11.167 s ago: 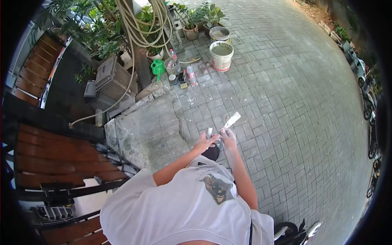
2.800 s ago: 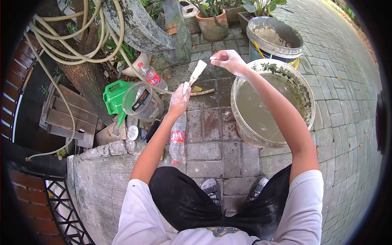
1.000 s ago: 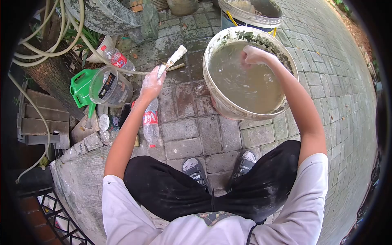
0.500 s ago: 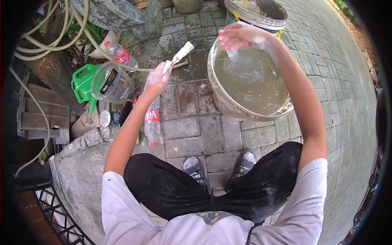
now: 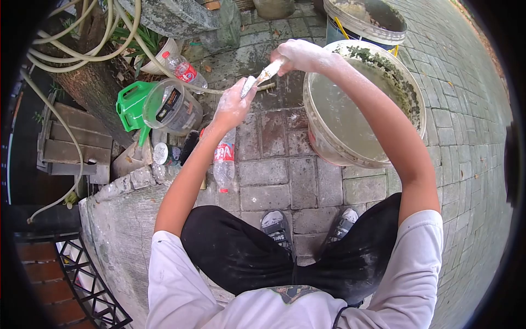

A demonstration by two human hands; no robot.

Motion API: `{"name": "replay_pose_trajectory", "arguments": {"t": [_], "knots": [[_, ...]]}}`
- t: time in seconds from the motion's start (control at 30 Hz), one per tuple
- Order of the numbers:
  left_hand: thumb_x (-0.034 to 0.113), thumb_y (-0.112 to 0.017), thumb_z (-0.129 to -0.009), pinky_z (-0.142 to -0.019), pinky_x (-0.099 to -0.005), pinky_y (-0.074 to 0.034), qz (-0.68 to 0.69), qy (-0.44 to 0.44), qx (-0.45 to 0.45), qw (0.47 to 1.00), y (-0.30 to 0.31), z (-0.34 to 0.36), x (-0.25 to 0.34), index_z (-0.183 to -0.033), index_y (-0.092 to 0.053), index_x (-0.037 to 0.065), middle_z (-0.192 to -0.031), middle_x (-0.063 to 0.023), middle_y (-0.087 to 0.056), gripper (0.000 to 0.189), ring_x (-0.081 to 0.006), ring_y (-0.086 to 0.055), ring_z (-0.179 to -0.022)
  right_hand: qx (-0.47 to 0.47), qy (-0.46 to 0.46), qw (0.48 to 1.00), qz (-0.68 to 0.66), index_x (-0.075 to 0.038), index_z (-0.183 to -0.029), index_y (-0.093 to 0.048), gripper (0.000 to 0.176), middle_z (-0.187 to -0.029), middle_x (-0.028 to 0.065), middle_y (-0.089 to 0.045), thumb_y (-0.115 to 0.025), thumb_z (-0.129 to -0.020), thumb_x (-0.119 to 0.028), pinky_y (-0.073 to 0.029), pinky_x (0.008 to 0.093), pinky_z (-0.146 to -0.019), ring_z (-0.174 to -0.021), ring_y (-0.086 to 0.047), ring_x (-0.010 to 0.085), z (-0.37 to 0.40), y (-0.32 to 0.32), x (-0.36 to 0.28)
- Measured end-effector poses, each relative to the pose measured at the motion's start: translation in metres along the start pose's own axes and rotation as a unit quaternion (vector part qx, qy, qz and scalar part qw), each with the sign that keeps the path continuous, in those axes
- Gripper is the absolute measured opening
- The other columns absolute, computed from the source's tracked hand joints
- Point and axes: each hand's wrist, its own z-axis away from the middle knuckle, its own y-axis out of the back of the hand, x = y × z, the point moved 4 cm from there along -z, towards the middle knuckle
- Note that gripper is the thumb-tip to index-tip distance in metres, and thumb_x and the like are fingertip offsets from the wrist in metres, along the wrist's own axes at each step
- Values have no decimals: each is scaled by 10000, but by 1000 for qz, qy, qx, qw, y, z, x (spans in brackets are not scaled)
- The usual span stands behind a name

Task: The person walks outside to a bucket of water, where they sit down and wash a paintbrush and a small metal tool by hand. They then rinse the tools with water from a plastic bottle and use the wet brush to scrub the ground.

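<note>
My left hand (image 5: pixel 233 107) is closed around the handle of a paintbrush (image 5: pixel 268 72), which slants up to the right. At its bristle end, the fingers of my right hand (image 5: pixel 300 55) are wrapped over the tip and hide it. Both hands are wet and smeared with white. Just right of the brush stands a large white bucket (image 5: pixel 310 118) of murky grey-green water (image 5: pixel 353 112), and my right forearm reaches across above it. Dark green residue clings to its inner wall. Below my left forearm lies a clear plastic bottle (image 5: pixel 224 156) with a red label.
Behind the large bucket is a second bucket (image 5: pixel 364 27) with a yellow handle. On the left are a green watering can (image 5: pixel 131 104), a clear tub (image 5: pixel 172 107), another bottle (image 5: pixel 183 71) and a coiled hose (image 5: pixel 82 55). Brick paving (image 5: pixel 266 171) lies underfoot.
My right hand has moved from over the bucket water, leftward onto the brush's bristles. The water has calmed. My left hand keeps its hold on the brush, and the view has shifted slightly.
</note>
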Motion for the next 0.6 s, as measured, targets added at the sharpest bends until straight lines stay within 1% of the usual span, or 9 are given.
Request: {"name": "replay_pose_trajectory", "arguments": {"t": [0.07,0.1,0.2,0.23,0.33,0.43,0.53,0.57,0.6], "knots": [[316,-498,-947,-696,-373,-430,10,-15,-19,1000,-1,-1,-1,-991,-515,1,-767,-149,-532,318,-299,-504,-703,-34,-13,997,-70,-63,-998,-673,300,-786,123,-674,-741,-746,-212,-494,364,-682,-739,-643,266,6,2,4],[314,-498,-948,-693,-363,-428,21,-24,-26,999,-2,-1,-1,-985,-512,0,-764,-132,-525,316,-274,-493,-698,-51,-42,991,-113,-43,-956,-689,270,-740,89,-674,-724,-780,-244,-489,317,-653,-685,-632,190,8,0,8],[315,-497,-952,-689,-335,-419,53,-34,-43,997,-4,-3,-2,-972,-506,3,-759,-83,-496,313,-203,-457,-700,-55,-33,980,-191,-31,-984,-683,272,-740,54,-679,-686,-827,-253,-488,289,-636,-674,-627,135,11,2,15],[316,-497,-953,-688,-326,-416,63,-34,-47,996,-3,-3,-1,-968,-505,5,-757,-67,-485,312,-180,-445,-704,-61,-11,980,-190,-29,-997,-682,281,-742,36,-681,-658,-859,-273,-488,270,-621,-665,-623,104,7,1,19],[330,-500,-947,-762,-380,-436,76,22,-92,993,-1,-4,-3,-1053,-521,-8,-870,-188,-576,355,-333,-531,-781,-44,12,966,-256,-23,-965,-683,272,-723,39,-676,-648,-870,-276,-487,274,-609,-658,-621,98,3,0,24],[330,-497,-949,-769,-374,-435,82,36,-104,991,1,-5,-4,-1049,-521,-12,-876,-181,-574,357,-310,-528,-784,-32,-52,963,-264,-20,-924,-678,276,-697,47,-666,-652,-867,-288,-481,277,-588,-625,-620,107,3,4,20],[330,-497,-949,-775,-374,-434,60,-5,-91,994,1,-5,2,-1051,-519,-17,-884,-179,-577,363,-305,-532,-795,-39,-102,987,-120,-18,-877,-672,274,-674,63,-658,-672,-844,-290,-480,283,-575,-601,-628,125,13,11,-2],[322,-497,-952,-754,-351,-426,62,-14,-86,994,1,-4,2,-1024,-514,-10,-848,-137,-545,340,-256,-501,-775,-52,-51,990,-117,-21,-899,-679,283,-688,76,-665,-690,-822,-294,-484,291,-572,-607,-643,145,9,4,3],[314,-497,-955,-733,-327,-418,64,-23,-80,995,-1,-3,2,-997,-510,-3,-813,-95,-512,320,-208,-470,-756,-57,-40,989,-129,-28,-908,-682,284,-698,76,-671,-695,-815,-296,-486,294,-580,-612,-647,147,7,1,6]]}}
